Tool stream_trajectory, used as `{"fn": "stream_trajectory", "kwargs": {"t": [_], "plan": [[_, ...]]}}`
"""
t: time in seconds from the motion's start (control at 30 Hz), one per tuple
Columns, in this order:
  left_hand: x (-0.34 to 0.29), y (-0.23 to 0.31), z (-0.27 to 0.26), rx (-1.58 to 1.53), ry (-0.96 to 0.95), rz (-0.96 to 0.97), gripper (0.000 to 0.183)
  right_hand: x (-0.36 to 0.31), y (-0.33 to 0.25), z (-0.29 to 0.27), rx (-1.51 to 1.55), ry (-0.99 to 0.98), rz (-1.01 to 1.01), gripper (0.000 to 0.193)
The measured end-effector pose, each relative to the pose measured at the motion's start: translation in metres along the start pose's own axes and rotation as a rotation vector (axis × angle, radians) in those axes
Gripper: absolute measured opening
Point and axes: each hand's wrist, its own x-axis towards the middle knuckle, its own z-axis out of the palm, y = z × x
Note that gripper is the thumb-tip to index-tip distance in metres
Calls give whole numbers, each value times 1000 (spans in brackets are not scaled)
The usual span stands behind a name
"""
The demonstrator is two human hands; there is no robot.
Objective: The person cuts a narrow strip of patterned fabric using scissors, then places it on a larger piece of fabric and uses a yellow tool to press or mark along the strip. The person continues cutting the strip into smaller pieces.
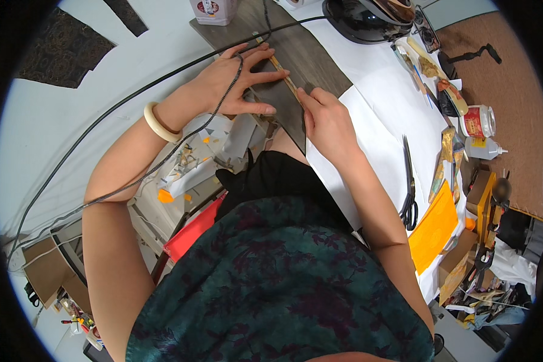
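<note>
A thin yellowish-brown strip [291, 84] lies slantwise along the dark grey wooden board [317, 57]. My right hand [330, 123] is closed, thumb and fingers pinching the strip's near end. Stretched over the board's left edge, my left hand [232, 84] has its fingers spread; the fingertips rest on or beside the strip, and the thumb points toward the right hand. It wears a cream bangle [160, 123] at the wrist. A dark braided cord [214, 113] passes over the back of that hand. The strip's exact kind cannot be made out.
Black cable [133, 90] crosses the board's far part. White paper [368, 114] covers the table at right, with black scissors [409, 184] and an orange-yellow sheet [431, 229]. A glossy black device [368, 21] stands at the back. Scraps fill a tray [208, 187] below my left arm.
</note>
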Motion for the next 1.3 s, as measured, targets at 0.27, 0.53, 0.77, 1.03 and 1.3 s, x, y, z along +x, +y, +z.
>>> {"fn": "stream_trajectory", "kwargs": {"t": [0.27,0.53,0.77,1.03,1.3], "plan": [[1,0,2,-7,47,10,82,-4,-1,5,-151,63,-126,35],[3,6,-7,34,18,34,79,-4,-1,7,-123,70,-116,37],[2,7,-7,41,22,60,83,6,0,1,-59,54,-110,26],[4,10,-7,-18,-12,65,86,169,-13,-90,-71,436,-244,25],[-5,11,-9,-17,-10,28,88,333,-64,-17,-265,-51,-318,39]]}}
